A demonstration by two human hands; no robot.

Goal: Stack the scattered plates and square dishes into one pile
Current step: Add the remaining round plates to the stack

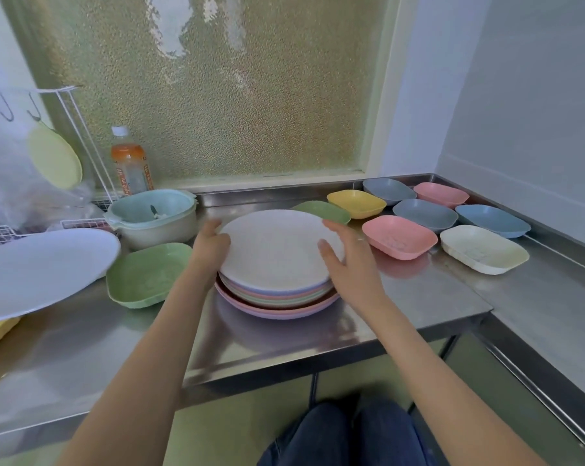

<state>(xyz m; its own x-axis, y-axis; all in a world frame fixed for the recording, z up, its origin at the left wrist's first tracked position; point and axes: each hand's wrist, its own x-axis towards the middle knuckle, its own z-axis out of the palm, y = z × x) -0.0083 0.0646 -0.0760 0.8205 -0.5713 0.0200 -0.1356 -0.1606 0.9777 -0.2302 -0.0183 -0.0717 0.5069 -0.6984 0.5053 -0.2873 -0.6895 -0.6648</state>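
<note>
Both hands (210, 247) (348, 264) flank plate pile (277, 250) rim

Kitchen corner: a steel worktop (418, 297) under a frosted window (217, 85), with clutter at the far left.

A clear bottle (129, 163) with an orange label and white cap stood upright at the far left, against the window sill. Just in front of it sat a pale blue and cream bowl set (153, 218) with a utensil lying inside. A white wire rack (82, 136) rose left of the bottle, with hooks along its top rail and a round yellow-green disc (54, 159) hanging from one. Crumpled clear plastic (12, 193) lay beneath the disc. Grey walls (519, 95) closed the right corner, and green floor (234, 432) showed below the worktop's near edge.
</note>
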